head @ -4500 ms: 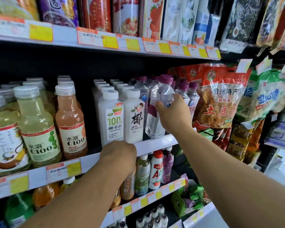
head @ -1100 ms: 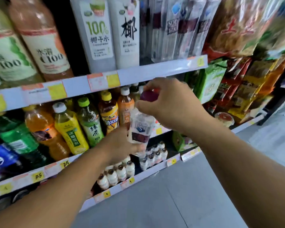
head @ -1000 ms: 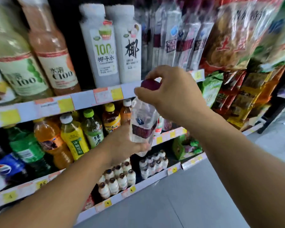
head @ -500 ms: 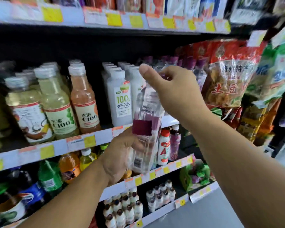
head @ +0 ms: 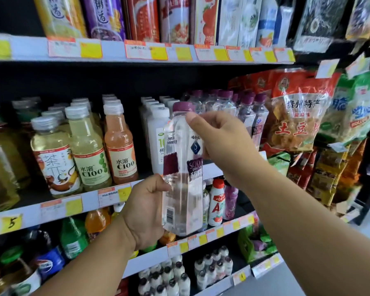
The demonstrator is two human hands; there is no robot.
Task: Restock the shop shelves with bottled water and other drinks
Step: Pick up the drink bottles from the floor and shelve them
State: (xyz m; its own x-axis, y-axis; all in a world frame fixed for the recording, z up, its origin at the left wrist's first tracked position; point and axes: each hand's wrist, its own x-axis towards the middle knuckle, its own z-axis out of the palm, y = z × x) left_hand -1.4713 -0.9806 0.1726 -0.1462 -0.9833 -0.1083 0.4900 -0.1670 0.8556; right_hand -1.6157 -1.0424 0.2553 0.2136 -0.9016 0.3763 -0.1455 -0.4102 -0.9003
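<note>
Snack bags (head: 297, 116) w/ red tops are hung at mid right of frame; green-and-white bags (head: 363, 107) are seen further right. Tall boxed and bagged foods (head: 141, 18) are lined along the top. Yellow price tags (head: 91, 50) are stuck on shelf edges.

Bright, even light from overhead, soft shadows under shelf edges (head: 137, 60). Glare streaks on snack bags (head: 297, 116) at right. Slight motion blur throughout; price tags (head: 90, 49) unreadable. Wide-angle bending at edges; far left bottles (head: 0, 167) smeared.
</note>
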